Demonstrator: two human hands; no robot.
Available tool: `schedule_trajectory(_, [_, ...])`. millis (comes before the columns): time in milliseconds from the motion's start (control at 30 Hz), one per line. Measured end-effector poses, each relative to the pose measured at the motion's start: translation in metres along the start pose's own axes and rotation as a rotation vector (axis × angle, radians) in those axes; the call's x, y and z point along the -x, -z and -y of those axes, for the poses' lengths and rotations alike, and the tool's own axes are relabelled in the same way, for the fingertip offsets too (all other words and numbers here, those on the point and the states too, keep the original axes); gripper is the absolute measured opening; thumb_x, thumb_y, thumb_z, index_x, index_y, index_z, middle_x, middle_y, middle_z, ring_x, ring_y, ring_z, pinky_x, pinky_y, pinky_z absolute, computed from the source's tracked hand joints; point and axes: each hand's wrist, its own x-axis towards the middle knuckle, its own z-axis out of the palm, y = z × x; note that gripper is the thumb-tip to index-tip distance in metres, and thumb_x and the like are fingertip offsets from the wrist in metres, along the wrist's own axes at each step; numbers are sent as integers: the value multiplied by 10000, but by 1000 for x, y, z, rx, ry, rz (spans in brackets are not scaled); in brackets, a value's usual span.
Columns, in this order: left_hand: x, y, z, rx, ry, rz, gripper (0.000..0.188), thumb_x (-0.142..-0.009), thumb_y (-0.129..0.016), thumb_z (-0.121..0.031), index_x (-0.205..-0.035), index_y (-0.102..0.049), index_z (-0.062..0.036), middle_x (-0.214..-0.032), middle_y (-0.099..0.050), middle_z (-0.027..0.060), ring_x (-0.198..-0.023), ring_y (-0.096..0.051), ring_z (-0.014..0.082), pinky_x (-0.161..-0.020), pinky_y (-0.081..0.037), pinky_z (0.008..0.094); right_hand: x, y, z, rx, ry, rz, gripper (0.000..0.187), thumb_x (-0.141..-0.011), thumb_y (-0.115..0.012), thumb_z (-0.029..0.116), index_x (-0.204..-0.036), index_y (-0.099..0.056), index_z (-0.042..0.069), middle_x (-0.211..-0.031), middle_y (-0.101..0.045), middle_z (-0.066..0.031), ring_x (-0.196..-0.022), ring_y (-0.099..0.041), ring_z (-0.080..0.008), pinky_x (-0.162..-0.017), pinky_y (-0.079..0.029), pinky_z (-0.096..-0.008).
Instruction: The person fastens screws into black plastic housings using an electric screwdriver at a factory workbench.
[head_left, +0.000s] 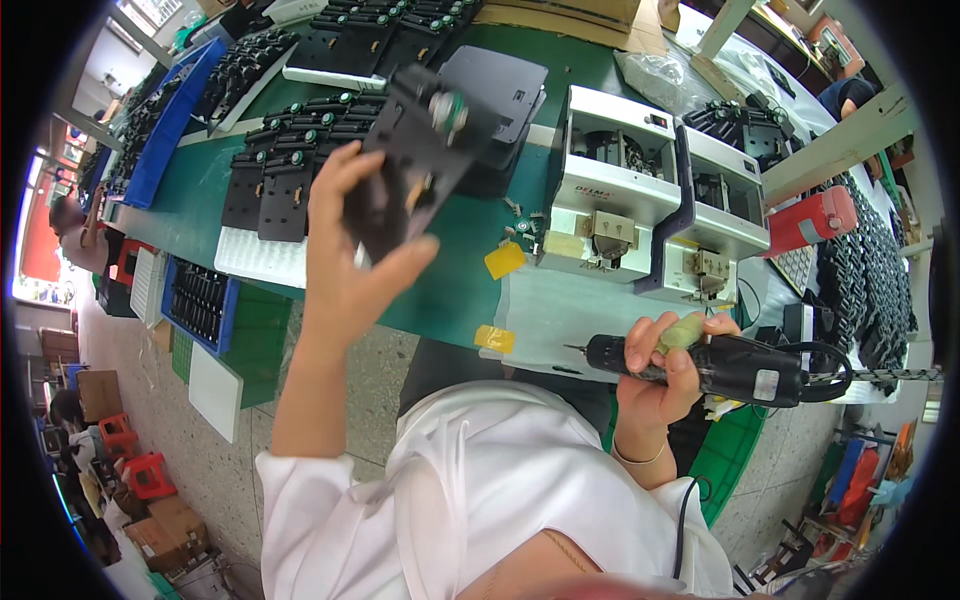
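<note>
My left hand (345,235) grips a flat black plate (405,140) by its edge, tilted above the green bench; a round green-and-silver part sits near its far end, blurred by motion. In my right hand (655,380) lies a black electric screwdriver (750,370), held sideways with its thin bit pointing left. A pale green cover (682,333) wraps one finger of that hand. Beyond the screwdriver stand two white screw feeders (620,185) side by side. Behind the held plate is a stack of dark plates (495,85).
Rows of similar black assemblies (285,190) lie at the left on white foam. A blue crate (165,130) stands farther left, and another blue tray (200,305) sits lower down. Yellow tape pieces (504,261) stick near the feeders. A red container (812,222) is at the right.
</note>
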Motion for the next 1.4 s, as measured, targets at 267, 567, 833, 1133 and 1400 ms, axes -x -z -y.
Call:
schedule_trajectory(267, [-80, -93, 0, -545, -15, -215, 793, -647, -837, -443, -1293, -519, -110, -1431, -323, 243, -1334, -265, 420, -1092, -256, 534, 1, 7, 1, 19, -6, -6, 440, -840, -697, 79, -1146, -385, 121, -694, -500, -49, -524, -530, -195, -477, -427, -316])
schedule_trajectory(567, [-89, -114, 23, -818, 160, -152, 835, -677, -757, -576, -1317, -509, -102, -1451, -330, 223, -1374, -247, 390, -1100, -164, 575, -2, 26, -1, 95, 10, -52, 422, -826, -630, 30, -1151, -372, 105, -634, -513, -61, -521, -536, -188, -513, -463, -332])
schedule_trajectory(833, [-79, -103, 22, -794, 88, -209, 887, -716, -714, -637, -1350, -485, -61, -1504, -312, 237, -1450, -185, 358, -1108, -123, 603, -2, 27, -6, 180, 7, -61, 433, -811, -599, 33, -1168, -362, 97, -620, -513, -76, -515, -532, -188, -530, -468, -327])
schedule_trajectory(1133, [-13, 6, 63, -919, 27, -526, 883, -711, -819, -492, -1387, -441, -68, -1471, -367, 226, -1377, -312, 384, -1120, -163, 540, 0, 29, -3, 208, 58, -144, 432, -799, -562, 75, -1188, -375, 77, -647, -444, -54, -498, -480, -180, -461, -409, -306])
schedule_trajectory(1400, [15, 99, 133, -929, 602, -257, 1145, -658, -790, -648, -1502, -283, -63, -1407, -503, 232, -1326, -449, 375, -1086, -175, 635, -9, 25, 2, 237, 71, -187, 432, -806, -556, 70, -1205, -390, 68, -692, -412, -25, -556, -446, -150, -499, -392, -289])
